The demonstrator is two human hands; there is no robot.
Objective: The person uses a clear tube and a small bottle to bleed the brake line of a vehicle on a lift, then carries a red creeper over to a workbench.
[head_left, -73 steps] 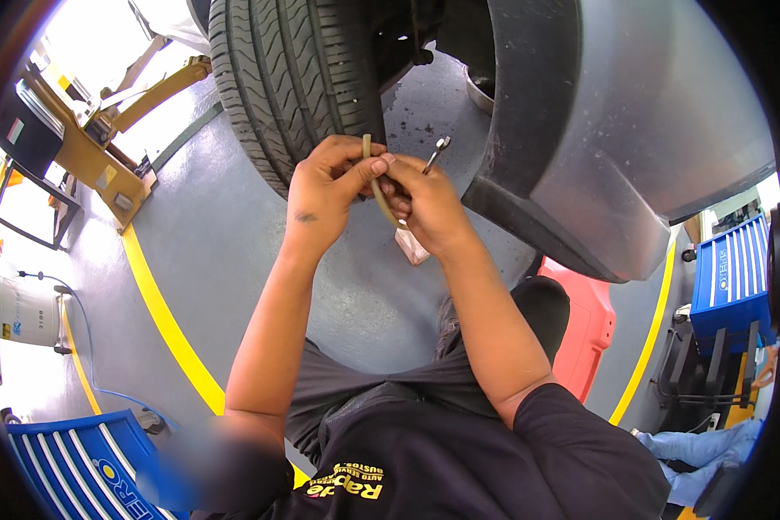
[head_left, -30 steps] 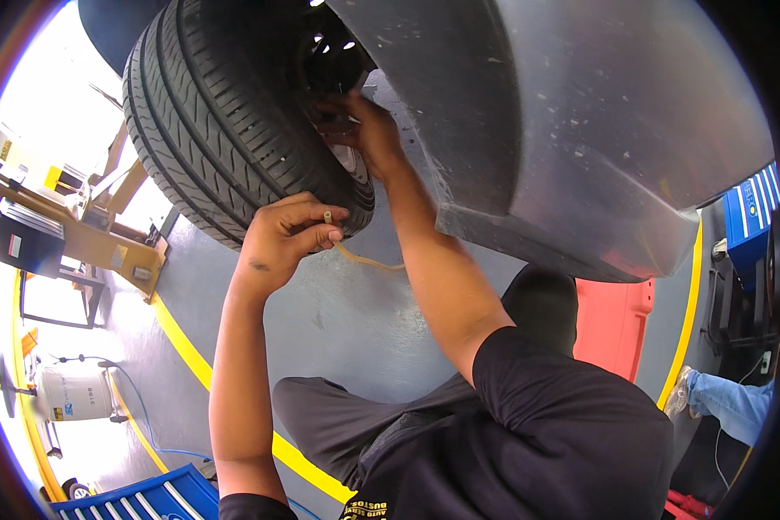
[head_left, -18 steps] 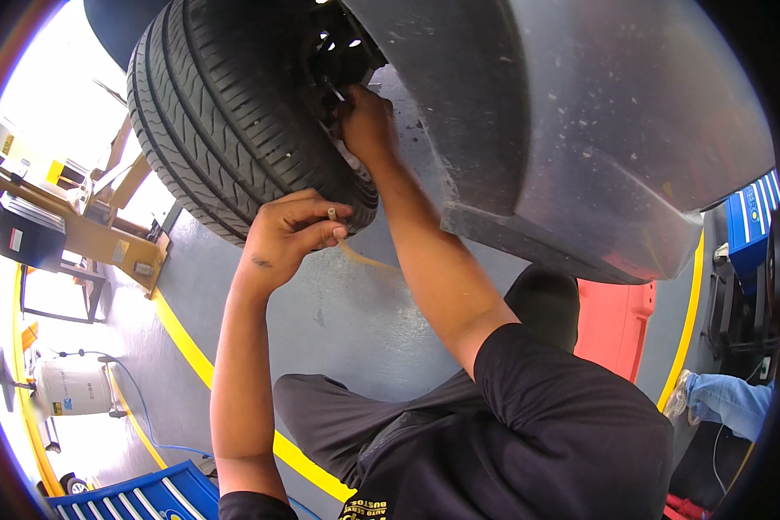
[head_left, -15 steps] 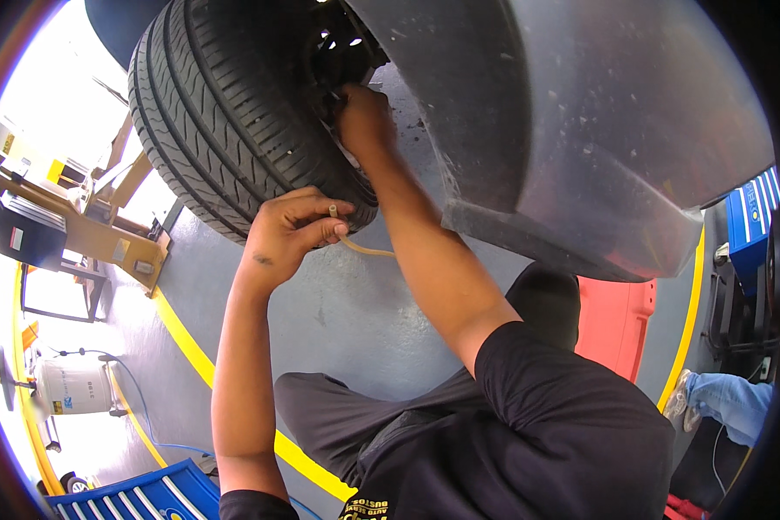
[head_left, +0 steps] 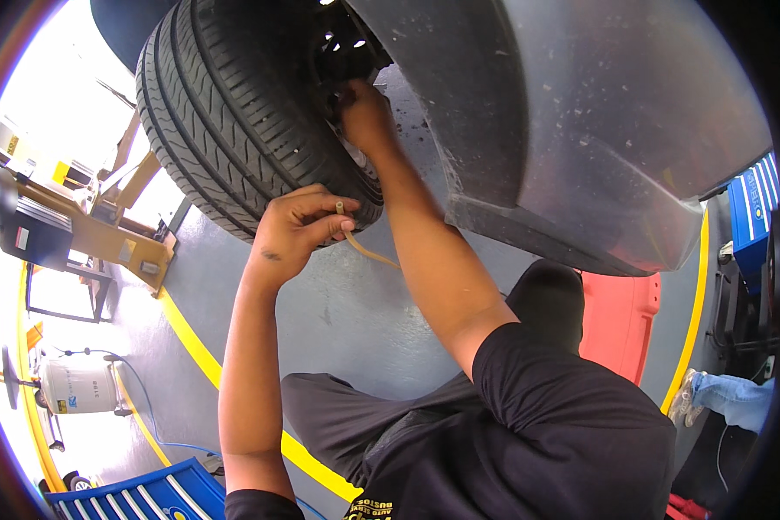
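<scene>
In my head view, the right hand (head_left: 367, 114) has moved behind the black, grooved rubber tyre (head_left: 225, 130); its grip I cannot tell. The left hand (head_left: 296, 230), nearly closed, pinches a slim, tan, flexible tube (head_left: 368, 252) near the tyre's lower edge.

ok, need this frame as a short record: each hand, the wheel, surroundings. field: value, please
left hand: left hand pinches tan tube between thumb and fingers
tube: one open end up; other end out of sight at the right forearm
right hand: right hand reaches behind the tire; fingers shadowed, grip unclear
wheel: black tire, tread toward camera
right of wheel: grey body panel
floor: grey, yellow lines
lower left: blue cabinet
far right: another person's jeans leg
</scene>
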